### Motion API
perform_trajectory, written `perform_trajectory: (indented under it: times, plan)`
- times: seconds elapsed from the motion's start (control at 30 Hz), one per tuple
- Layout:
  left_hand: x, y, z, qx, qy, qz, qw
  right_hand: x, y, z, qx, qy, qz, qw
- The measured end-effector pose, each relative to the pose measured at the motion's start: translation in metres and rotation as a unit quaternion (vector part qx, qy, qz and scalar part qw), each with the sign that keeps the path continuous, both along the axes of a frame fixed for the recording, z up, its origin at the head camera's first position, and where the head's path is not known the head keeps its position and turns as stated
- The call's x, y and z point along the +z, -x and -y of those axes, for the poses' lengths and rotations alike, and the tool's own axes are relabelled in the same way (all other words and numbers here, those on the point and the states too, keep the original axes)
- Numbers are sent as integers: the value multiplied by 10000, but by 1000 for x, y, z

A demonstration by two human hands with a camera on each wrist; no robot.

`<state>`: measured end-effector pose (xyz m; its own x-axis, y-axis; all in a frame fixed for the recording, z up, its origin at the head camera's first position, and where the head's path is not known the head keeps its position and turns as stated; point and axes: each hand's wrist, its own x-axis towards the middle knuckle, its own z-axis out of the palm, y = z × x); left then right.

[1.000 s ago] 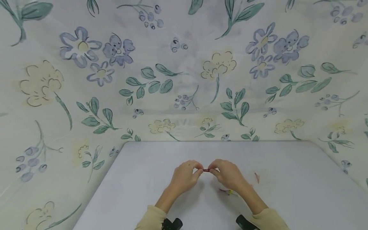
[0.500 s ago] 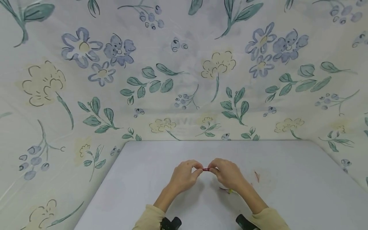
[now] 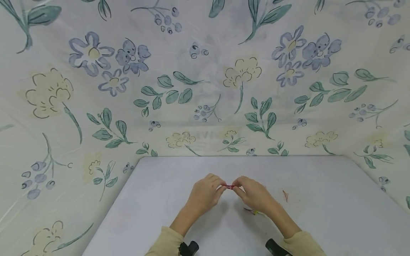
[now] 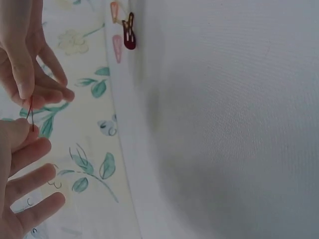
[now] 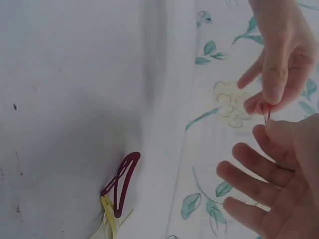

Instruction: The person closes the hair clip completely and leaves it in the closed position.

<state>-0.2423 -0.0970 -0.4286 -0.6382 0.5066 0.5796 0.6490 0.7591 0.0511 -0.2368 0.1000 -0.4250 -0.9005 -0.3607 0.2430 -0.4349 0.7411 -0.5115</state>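
Observation:
A small red snap hair clip [image 3: 229, 187] is held in the air between both hands. My left hand [image 3: 205, 193] pinches one end between thumb and forefinger, and my right hand [image 3: 253, 193] pinches the other. In the left wrist view the hair clip [image 4: 32, 113] appears edge-on, its two thin layers standing apart. The right wrist view shows the other three fingers [image 5: 256, 181] of my right hand spread loosely. Below that hand, a dark red snap hair clip [image 5: 127, 184] lies on the table against yellow and whitish clips or strands [image 5: 109, 216], partly cut off by the frame.
On the white table [image 3: 153, 199], an orange-red clip [image 3: 285, 196] lies right of the right forearm. The left wrist view shows an orange clip [image 4: 114, 12] and a pink one [image 4: 117, 48] near the dark red clip. A floral sheet [image 3: 198, 106] hangs behind the table.
Both hands keep their pinch on the hair clip. The left hand has tilted and risen slightly, and the hair clip sits a little higher. The clips on the table stay where they were.

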Motion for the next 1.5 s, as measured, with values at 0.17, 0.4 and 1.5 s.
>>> perform_trajectory:
  times: [0.17,0.4,1.5]
  plan:
    - [1,0,0,45,2,-13,10000,-1,1,-2,111,-113,-363,9992]
    - [0,0,0,-15,-90,-18,10000,0,2,-5,204,-302,-728,9967]
    - [-6,-4,-5,196,-654,19,9977,-6,-5,5,-489,-546,-1235,9896]
